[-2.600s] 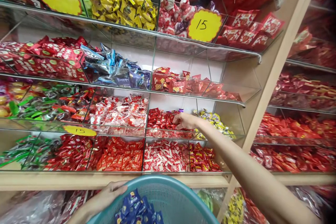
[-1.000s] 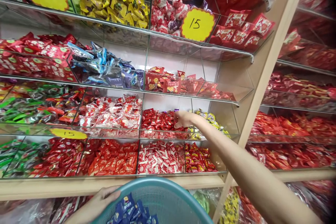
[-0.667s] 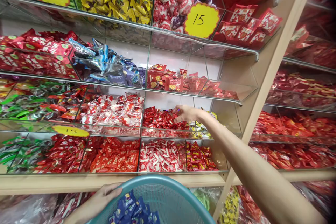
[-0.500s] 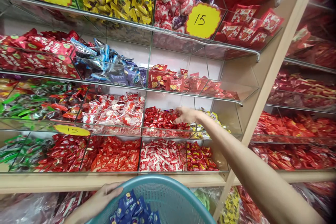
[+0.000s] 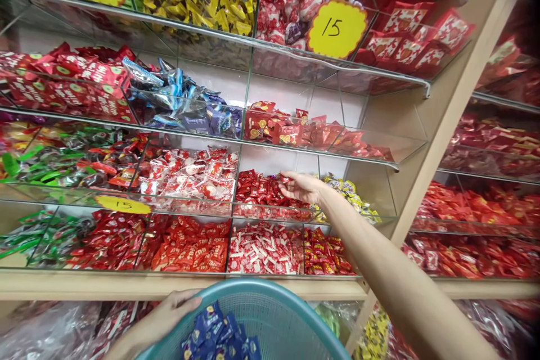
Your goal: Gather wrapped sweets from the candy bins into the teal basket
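Observation:
My left hand (image 5: 175, 312) is closed on the rim of a teal plastic basket (image 5: 295, 315), fingers over the outside edge. Blue-wrapped candies (image 5: 221, 334) lie in the basket's left part. Reaching to the shelf, my right hand (image 5: 302, 187) is over a compartment of small red-wrapped candies (image 5: 257, 188). Its thumb and fingertips pinch a red-wrapped candy (image 5: 286, 179), partly hidden by the fingers. Just right of that hand are yellow-and-white wrapped candies (image 5: 348, 188).
Clear dividers and front panels split the shelves. White-and-red wrapped candies (image 5: 194, 174) lie to the left, red-and-white ones (image 5: 264, 250) below. A yellow price tag (image 5: 337, 28) hangs above. A wooden upright (image 5: 447, 118) stands at right; a wooden ledge (image 5: 84, 288) runs behind the basket.
My right hand has lifted slightly off the red candies, its fingers now pinched around one. My left hand stays on the basket rim. The view has shifted a little.

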A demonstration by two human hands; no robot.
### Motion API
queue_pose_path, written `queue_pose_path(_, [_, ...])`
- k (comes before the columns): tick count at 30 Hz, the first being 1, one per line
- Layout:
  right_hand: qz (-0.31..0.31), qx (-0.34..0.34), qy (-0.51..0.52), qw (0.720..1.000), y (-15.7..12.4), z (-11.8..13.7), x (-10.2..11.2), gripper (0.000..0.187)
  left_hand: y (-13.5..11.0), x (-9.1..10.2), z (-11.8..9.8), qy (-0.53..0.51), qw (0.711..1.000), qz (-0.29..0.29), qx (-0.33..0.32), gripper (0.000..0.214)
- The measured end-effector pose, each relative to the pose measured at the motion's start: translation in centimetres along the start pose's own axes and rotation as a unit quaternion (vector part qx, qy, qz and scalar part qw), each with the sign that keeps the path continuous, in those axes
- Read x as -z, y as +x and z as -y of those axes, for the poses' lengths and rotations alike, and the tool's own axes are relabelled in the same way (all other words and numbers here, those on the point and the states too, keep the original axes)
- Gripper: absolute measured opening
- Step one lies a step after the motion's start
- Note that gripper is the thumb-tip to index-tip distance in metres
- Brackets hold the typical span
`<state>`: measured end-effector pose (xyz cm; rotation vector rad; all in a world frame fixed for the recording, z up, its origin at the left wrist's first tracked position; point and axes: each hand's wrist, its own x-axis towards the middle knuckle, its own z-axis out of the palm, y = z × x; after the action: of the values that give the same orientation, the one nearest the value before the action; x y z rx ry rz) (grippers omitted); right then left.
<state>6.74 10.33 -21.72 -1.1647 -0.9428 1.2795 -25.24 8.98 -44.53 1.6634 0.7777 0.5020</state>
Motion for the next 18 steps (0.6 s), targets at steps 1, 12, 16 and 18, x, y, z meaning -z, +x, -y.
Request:
queue_pose_path(1, [-0.004,-0.007,0.030,1.000,0.15,-0.02,0.03,0.007,-0.02,-0.03,-0.05,-0.003,1.000,0.002,0.001,0.038])
queue_pose_path(12, [-0.007,0.003,0.136,0.991,0.48,-0.34,0.12,0.018,-0.13,-0.16,-0.30,-0.005,1.000,0.009,0.000,0.039])
queue_pose_path(16, [-0.012,0.025,0.123,0.992,0.21,-0.52,0.15,0.011,-0.21,-0.23,-0.52,0.006,1.000,0.001,0.004,0.041])
queue_pose_path(18, [-0.016,0.033,0.104,0.994,0.19,-0.65,0.25,0.011,-0.20,-0.24,-0.53,0.007,1.000,0.001,0.006,0.042])
